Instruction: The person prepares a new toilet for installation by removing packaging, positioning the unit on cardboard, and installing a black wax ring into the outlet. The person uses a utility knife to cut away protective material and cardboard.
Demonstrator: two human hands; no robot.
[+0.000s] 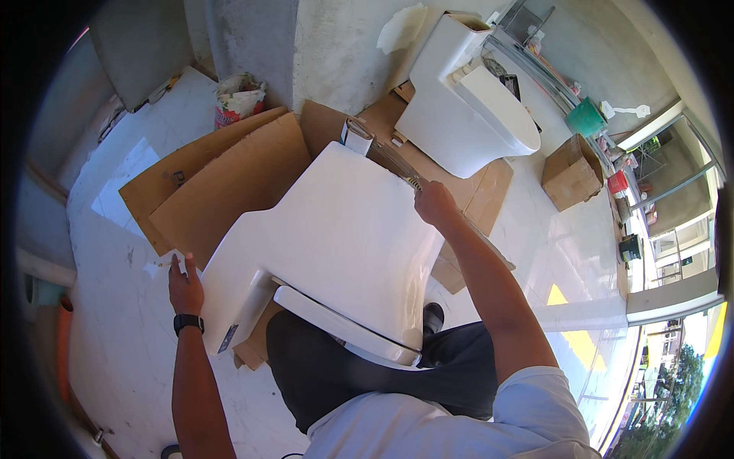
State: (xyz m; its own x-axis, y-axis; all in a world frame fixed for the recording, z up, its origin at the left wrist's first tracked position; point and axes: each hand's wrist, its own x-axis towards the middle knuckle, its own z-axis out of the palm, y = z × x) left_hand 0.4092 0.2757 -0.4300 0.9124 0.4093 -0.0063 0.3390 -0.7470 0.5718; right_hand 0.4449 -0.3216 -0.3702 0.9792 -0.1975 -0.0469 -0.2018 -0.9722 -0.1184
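Observation:
A white ceramic toilet (pixel 336 237) lies on its side across flattened cardboard (pixel 229 176), its seat end resting against my dark trousers. My left hand (pixel 183 281), with a black watch on the wrist, rests flat against the tank end at the left, fingers apart. My right hand (pixel 434 203) is closed on a caulking gun (pixel 386 153) at the toilet's far edge; the gun's long tube points away up-left, with a white sealant cartridge (pixel 358 138) at its far end.
A second white toilet (pixel 466 107) stands upright on cardboard by the concrete wall. A brown cardboard box (pixel 572 172) and a green bucket (pixel 585 118) sit at the right. A filled sack (pixel 238 98) leans at the wall. The floor is pale marble tile (pixel 122 321).

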